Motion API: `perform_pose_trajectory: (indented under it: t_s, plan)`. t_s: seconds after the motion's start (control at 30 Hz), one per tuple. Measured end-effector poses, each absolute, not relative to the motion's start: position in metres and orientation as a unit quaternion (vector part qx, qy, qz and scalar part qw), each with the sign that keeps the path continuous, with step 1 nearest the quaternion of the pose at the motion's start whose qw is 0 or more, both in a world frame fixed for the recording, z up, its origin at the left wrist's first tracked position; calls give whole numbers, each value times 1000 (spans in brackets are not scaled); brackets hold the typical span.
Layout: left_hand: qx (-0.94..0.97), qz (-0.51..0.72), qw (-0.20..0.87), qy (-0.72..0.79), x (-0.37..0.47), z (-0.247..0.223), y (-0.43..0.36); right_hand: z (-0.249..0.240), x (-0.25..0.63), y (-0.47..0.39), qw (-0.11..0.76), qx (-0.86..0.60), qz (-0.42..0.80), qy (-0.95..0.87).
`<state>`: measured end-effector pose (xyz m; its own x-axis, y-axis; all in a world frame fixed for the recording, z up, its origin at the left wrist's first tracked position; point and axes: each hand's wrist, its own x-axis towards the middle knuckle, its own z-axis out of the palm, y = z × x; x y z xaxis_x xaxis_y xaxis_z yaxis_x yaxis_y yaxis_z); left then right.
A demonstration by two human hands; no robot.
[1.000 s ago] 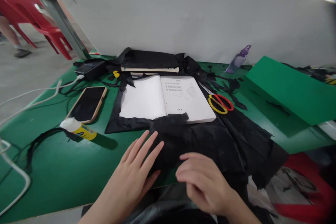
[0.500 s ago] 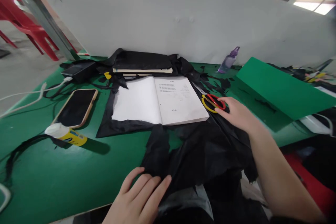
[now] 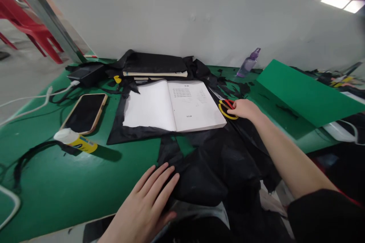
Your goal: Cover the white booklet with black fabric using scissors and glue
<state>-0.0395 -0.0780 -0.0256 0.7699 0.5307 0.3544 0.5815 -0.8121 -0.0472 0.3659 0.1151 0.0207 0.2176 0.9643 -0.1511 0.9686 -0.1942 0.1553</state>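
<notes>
An open book lies on the green table inside a black cover, its left page blank and its right page bearing a few printed lines. Beside its right edge lie scissors with one red and one yellow handle, the blades pointing up and left. My right hand has its fingers closed on the red handle. My left hand is flat with fingers stretched out, its tips at the edge of a crumpled black cloth that spreads below the book and over the table's front edge.
On the left are a glue bottle, a phone and white cables. Behind the book lies a black-covered book. A purple bottle, black scraps and a folded green board stand right. A white panel rises behind.
My right hand has closed further over the scissors' red handle. My left hand has slid up a little, its fingers straighter and flatter. The view has shifted slightly.
</notes>
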Motion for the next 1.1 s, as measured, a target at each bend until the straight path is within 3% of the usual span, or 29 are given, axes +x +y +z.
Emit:
perform_pose_trajectory:
  t_s: [0.1, 0.23, 0.37, 0.43, 0.5, 0.63, 0.8, 0.93, 1.1]
  plan:
    - [-941, -149, 81, -295, -45, -30, -79, 27, 364, 118, 83, 790, 26, 607]
    - [-936, -159, 75, -304, -50, -31, -80, 39, 363, 111, -45, 808, 46, 586]
    - [-931, -169, 50, -320, -52, -29, -78, 54, 353, 88, -289, 797, -14, 531]
    - [-921, -183, 24, -342, -50, -24, -77, 63, 337, 69, -458, 730, -129, 491]
    - [-909, -212, -13, -359, -48, -14, -75, 71, 313, 45, -551, 615, -279, 490]
    - [-885, -272, -131, -355, -39, 17, -63, 79, 254, -3, -549, 489, -527, 426]
    - [-750, -329, -334, -467, -23, 44, -28, 63, 187, -38, -500, 336, -731, 322]
    - [-668, -296, -526, -434, -17, 40, -9, 44, 160, -48, -487, 295, -757, 321]
    - [-557, -360, -608, -436, -21, 28, -7, 27, 155, -47, -507, 350, -732, 292]
